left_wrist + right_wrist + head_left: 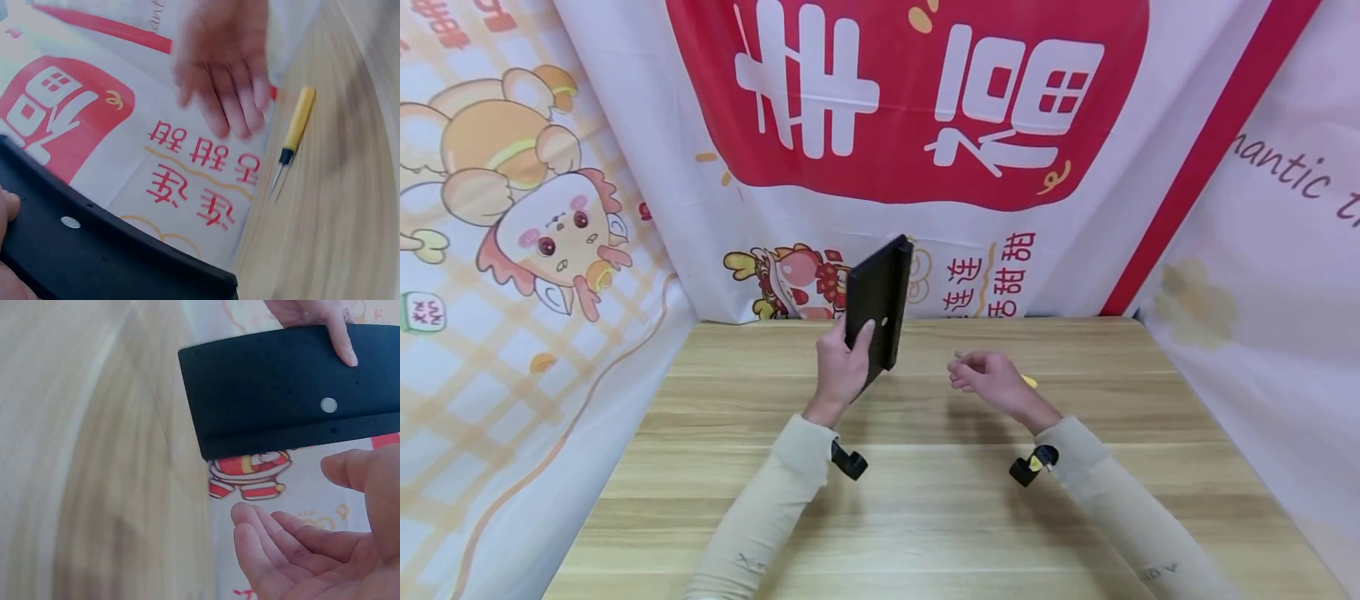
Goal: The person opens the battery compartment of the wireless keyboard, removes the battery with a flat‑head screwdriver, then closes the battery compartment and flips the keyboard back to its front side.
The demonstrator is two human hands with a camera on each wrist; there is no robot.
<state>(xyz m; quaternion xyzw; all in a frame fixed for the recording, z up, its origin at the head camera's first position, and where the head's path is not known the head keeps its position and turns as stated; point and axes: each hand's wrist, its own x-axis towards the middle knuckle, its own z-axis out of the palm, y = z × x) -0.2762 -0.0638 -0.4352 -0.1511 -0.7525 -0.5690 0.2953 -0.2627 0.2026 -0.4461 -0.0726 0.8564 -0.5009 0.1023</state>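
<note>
My left hand [841, 367] grips a flat black panel [868, 296] by its edge, thumb across the face. The panel is held upright on a slant above the table. A small round whitish spot [329, 405] marks its face, and a raised ridge runs along one long side. Apart from the panel, to its right, my right hand [988, 379] hangs over the table. In the right wrist view its fingers [294, 544] are loosely bent with nothing between them. Just beyond the right wrist lies a small yellow-handled screwdriver [300, 119], its thin metal shaft on the wood; the head view shows only its handle end.
The wood-grain table [917, 517] runs back to a printed cloth [1060, 250] with red lettering. More printed cloth hangs at the left and right sides. A small black camera is strapped to each wrist.
</note>
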